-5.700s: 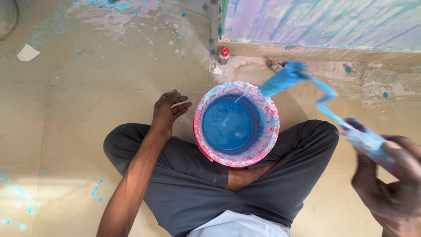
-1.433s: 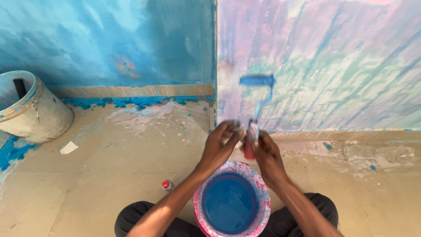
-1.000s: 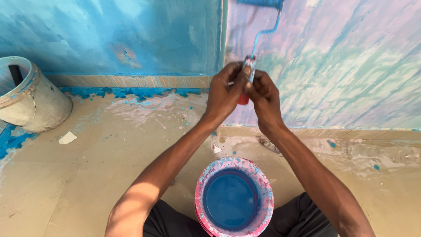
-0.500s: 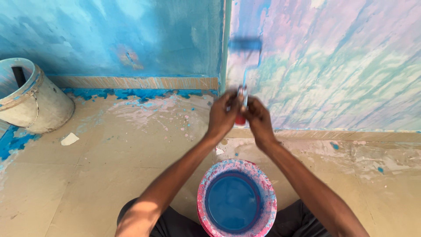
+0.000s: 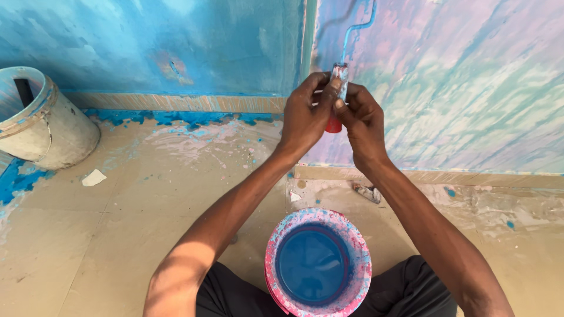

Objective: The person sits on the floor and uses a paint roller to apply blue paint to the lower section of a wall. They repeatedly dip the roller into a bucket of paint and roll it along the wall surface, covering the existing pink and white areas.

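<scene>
Both hands grip one paint roller handle (image 5: pixel 337 88), red at its lower end, held upright against the wall. My left hand (image 5: pixel 305 114) wraps it from the left and my right hand (image 5: pixel 361 117) from the right. The roller's thin blue metal arm (image 5: pixel 355 26) rises to the top edge of the view, and the roller head is out of frame. Below my arms, between my crossed legs, stands a pink-spattered bucket (image 5: pixel 276 258) filled with blue paint.
The wall's left part (image 5: pixel 164 47) is solid blue; the right part (image 5: pixel 458 82) is streaked pale blue and pink. A dirty white bucket (image 5: pixel 41 129) stands at the left by the skirting. Paint spatter and a white scrap (image 5: pixel 94 177) lie on the beige floor.
The roller has gone up the wall again, its head leaving the top of the view. Both hands rose with the handle. Several seconds ago only my right hand held it over the bucket.
</scene>
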Demonstrator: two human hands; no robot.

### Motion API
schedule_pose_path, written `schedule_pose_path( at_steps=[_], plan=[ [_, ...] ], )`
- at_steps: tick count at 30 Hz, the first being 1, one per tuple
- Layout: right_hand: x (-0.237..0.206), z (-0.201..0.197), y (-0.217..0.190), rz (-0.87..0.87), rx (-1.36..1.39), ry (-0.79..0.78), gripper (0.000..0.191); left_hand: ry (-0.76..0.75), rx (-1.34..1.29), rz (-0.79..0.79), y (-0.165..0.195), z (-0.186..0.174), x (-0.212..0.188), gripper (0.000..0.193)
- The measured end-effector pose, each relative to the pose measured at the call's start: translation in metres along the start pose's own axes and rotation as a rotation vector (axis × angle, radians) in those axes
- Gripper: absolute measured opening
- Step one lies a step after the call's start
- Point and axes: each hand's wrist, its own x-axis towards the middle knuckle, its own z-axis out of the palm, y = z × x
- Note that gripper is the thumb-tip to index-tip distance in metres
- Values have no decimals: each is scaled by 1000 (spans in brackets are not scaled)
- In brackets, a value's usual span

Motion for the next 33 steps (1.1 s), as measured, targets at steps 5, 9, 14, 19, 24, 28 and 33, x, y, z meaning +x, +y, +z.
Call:
schedule_pose_path(
  at_steps=[5, 9, 14, 19, 24, 28, 33],
  plan=[
    [-43, -8, 34, 172, -38, 62, 30, -58, -7, -38, -29, 6, -46, 32],
    [-75, -12, 56, 344, -82, 109, 30, -74, 3, -201, -46, 12, -80, 31],
    [-52, -6, 39, 161, -18, 98, 30, -64, -13, -126, -25, 10, -61, 34],
    [-5, -2, 0, -11, -6, 12, 25, -33, -12, 20, 10, 4, -13, 34],
    [-16, -5, 13, 47, -22, 36, 28, -45, 23, 0, -5, 7, -23, 37],
    [-56, -15, 53, 224, -61, 72, 30, -54, 61, -119, -48, 15, -68, 36],
    [-94, -17, 81, 340, -49, 82, 30, -77, 64, -306, -82, 21, -102, 33]
  ],
)
